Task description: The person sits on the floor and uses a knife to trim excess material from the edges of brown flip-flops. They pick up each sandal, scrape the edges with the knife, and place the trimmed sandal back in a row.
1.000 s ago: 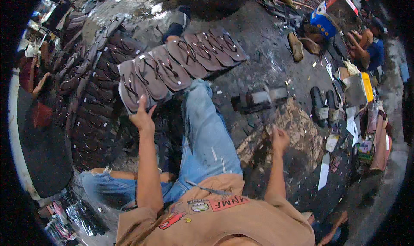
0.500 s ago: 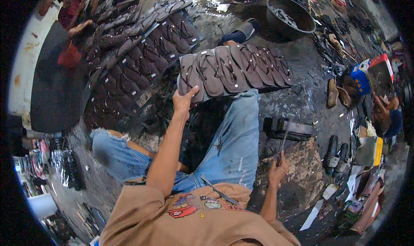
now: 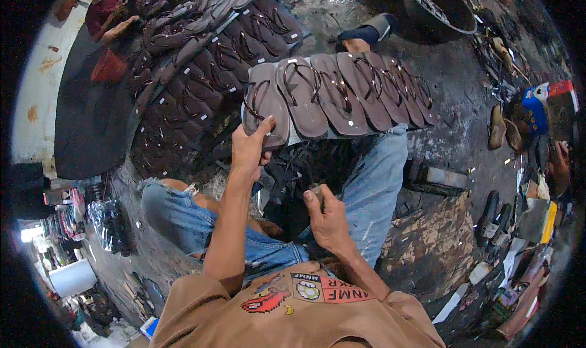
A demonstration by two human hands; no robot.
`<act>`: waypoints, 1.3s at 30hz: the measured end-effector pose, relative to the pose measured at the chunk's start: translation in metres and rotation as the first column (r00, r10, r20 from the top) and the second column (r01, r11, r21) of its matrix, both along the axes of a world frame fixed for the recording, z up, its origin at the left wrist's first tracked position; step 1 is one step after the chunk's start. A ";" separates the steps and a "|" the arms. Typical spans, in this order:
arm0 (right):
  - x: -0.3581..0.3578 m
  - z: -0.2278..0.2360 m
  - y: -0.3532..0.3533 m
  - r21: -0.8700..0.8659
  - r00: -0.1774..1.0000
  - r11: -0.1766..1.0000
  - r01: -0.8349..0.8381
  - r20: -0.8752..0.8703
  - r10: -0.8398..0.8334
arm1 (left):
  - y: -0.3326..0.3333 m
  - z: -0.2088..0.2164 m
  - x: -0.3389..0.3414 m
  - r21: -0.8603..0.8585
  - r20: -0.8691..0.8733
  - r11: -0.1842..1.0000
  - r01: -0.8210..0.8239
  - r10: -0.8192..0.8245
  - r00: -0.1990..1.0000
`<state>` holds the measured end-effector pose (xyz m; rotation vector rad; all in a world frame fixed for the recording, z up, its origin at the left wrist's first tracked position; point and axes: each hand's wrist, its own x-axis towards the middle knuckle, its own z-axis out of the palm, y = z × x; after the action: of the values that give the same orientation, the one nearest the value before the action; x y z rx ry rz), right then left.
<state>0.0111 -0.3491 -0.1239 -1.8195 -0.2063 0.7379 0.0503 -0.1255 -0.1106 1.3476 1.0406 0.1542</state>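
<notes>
My left hand grips the near left corner of a grey sheet, its thumb pressed on the heel of the first flip-flop. Along this sheet lie several brown flip-flops side by side, with glossy dark straps and small white stickers. The sheet's right part rests by my raised knee. Over my lap, my right hand is closed around a slim tool, seemingly a knife; only a small light brown bit shows at the thumb, and the blade is hidden.
More brown flip-flops stand in rows at the far left. A black basin sits at the far right. Right of my leg are a dark block, a worn board and black slides. Dark scraps lie between my legs.
My right hand has moved left from beside the block to over my lap with the slim tool. The flip-flop sheet stays in my left hand; the whole view has shifted slightly.
</notes>
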 end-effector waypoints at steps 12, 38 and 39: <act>0.037 -0.072 0.043 0.020 0.967 0.995 0.095 0.236 -0.097 | -0.014 -0.001 0.006 -0.055 0.114 0.998 -0.041 0.047 0.992; 0.135 -0.146 0.210 0.179 0.998 0.984 0.011 0.065 -0.023 | -0.054 0.071 -0.103 -0.080 0.222 0.995 -0.055 0.072 0.972; 0.123 -0.131 0.208 0.243 0.999 0.969 0.037 -0.020 -0.033 | -0.048 0.071 -0.121 -0.141 0.279 0.989 -0.035 0.074 0.957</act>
<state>0.1342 -0.1407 -0.2553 -1.5794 -0.2428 0.6712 -0.0708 -0.1732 -0.0392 1.1359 0.8302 0.3050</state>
